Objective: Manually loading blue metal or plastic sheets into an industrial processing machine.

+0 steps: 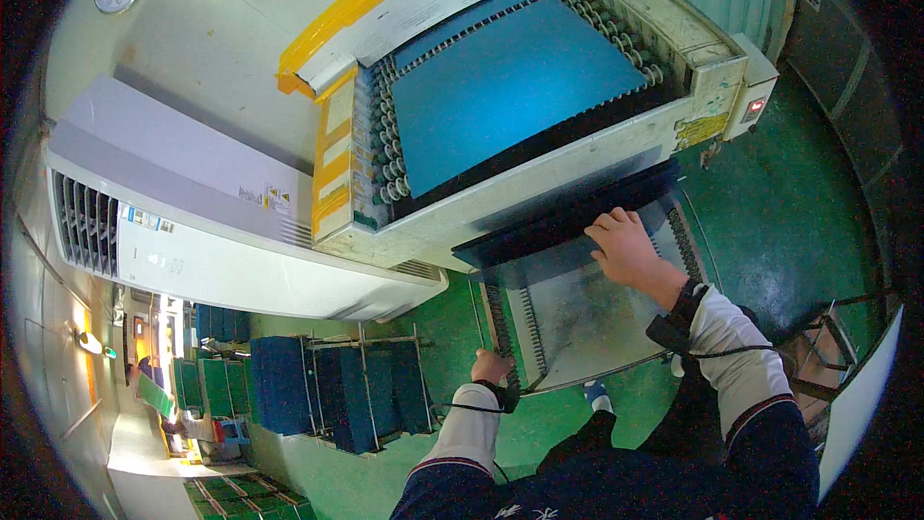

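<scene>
A low metal rack (587, 313) with slotted side strips stands in front of me. Dark blue panels (539, 234) sit upright at its far end, close to the machine. My right hand (626, 246) reaches over the rack, its fingers bent and apart at the near side of the panels; whether the fingertips touch them I cannot tell. At the rack's left side, my left hand (491, 366) is closed around the side rail (500, 332). Beyond the rack, a flat blue sheet (510, 87) lies between rows of rollers (388, 135) on the conveyor machine (539, 178).
A white air conditioner (241, 231) runs along the left. Further back, racks (337, 390) hold several dark blue panels, with green panels (207, 385) behind. A small control box (756, 101) juts from the machine's right end. At the lower right stands a metal frame (828, 356).
</scene>
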Demonstrator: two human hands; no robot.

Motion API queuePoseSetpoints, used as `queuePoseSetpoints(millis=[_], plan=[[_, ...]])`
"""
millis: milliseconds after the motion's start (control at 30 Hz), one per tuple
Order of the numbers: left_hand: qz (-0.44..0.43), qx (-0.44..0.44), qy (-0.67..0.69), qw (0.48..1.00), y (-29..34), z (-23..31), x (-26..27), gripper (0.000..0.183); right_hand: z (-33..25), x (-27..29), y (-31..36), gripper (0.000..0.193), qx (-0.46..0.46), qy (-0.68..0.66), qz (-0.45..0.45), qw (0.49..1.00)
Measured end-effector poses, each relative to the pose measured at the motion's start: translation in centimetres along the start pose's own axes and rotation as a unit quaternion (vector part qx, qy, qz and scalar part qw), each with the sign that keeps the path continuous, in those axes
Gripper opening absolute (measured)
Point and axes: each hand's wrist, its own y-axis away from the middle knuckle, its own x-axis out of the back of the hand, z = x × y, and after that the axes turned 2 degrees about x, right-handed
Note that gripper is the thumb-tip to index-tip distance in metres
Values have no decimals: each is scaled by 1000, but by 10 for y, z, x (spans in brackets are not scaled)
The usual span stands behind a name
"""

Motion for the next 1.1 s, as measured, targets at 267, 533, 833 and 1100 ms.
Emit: queuePoseSetpoints(millis=[267, 533, 833, 1100], plan=[[15, -19, -98, 995, -44, -25, -28, 83, 0, -2, 1, 36, 4, 1, 16, 1000], [6, -49, -113, 992, -57, -35, -36, 84, 0, -2, 1, 35, 4, 1, 9, 1000], [-9, 36, -14, 999, -1, 2, 2, 83, 0, -3, 1, 36, 10, 1, 11, 1000], [0, -38, -127, 991, -49, -31, -30, 87, 1, -2, 1, 38, 10, 8, -2, 1000]])
